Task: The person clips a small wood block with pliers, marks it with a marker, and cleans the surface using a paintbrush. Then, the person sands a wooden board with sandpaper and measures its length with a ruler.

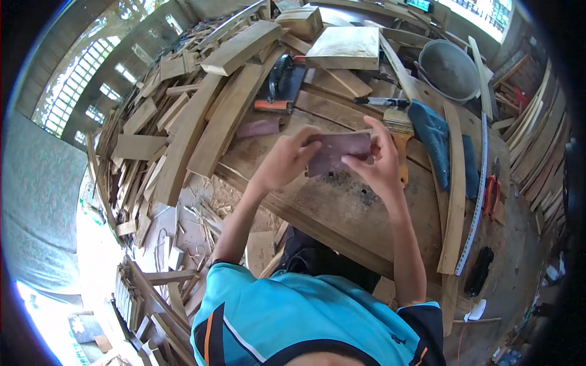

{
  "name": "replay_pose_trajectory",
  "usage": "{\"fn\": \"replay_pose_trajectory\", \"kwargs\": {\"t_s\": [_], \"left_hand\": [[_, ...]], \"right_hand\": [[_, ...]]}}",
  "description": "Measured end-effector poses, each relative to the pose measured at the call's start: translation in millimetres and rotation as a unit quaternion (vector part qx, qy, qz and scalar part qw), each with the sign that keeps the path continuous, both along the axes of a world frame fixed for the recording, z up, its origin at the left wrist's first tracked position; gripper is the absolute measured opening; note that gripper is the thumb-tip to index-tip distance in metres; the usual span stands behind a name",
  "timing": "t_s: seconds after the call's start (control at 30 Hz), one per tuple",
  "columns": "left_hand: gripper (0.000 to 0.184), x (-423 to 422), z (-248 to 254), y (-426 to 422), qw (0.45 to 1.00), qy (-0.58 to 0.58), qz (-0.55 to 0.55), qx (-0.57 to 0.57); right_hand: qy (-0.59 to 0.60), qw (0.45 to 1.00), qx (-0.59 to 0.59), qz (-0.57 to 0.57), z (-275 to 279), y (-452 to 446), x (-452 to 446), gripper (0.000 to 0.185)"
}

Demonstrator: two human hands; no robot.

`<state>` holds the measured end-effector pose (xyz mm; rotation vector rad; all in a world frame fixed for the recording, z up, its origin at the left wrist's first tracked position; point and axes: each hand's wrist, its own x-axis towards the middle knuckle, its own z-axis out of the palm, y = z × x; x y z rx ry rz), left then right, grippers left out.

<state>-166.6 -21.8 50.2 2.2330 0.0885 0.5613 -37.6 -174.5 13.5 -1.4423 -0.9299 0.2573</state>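
Both hands hold a purplish-brown sheet, which looks like sandpaper [339, 152], over the wooden workbench [329, 204]. My left hand [285, 160] pinches its left edge between thumb and fingers. On the right edge, my right hand [381, 160] grips with the thumb low on the face and the fingers at the upper corner. Another purplish piece [259, 128] lies on the bench beyond my left hand. Just right of my right hand is a brush [400, 137] with an orange-yellow handle.
A sanding float [282, 85], a pale wood block [345, 44], a utility knife [387, 102] and a grey bowl [448, 70] lie farther back. Blue cloth [432, 137], a ruler [475, 219] and red pliers [492, 194] are at right. Stacked planks [189, 140] crowd the left.
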Motion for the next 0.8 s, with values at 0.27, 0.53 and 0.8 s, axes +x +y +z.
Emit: {"fn": "replay_pose_trajectory", "kwargs": {"t_s": [0.27, 0.53, 0.8], "left_hand": [[0.018, -21, -43, -35, 0.974, -0.108, 0.109, -0.165], [0.041, -50, -44, -14, 0.963, -0.100, 0.231, 0.093], [0.069, -139, -72, 94, 0.801, -0.028, 0.562, 0.205]], "right_hand": [[0.197, 0.939, -0.097, 0.264, 10, -9, -18, 0.037], [0.190, 0.945, -0.151, 0.219, -1, -5, -21, 0.028], [0.236, 0.955, -0.127, 0.125, -3, -2, -17, 0.034]]}}
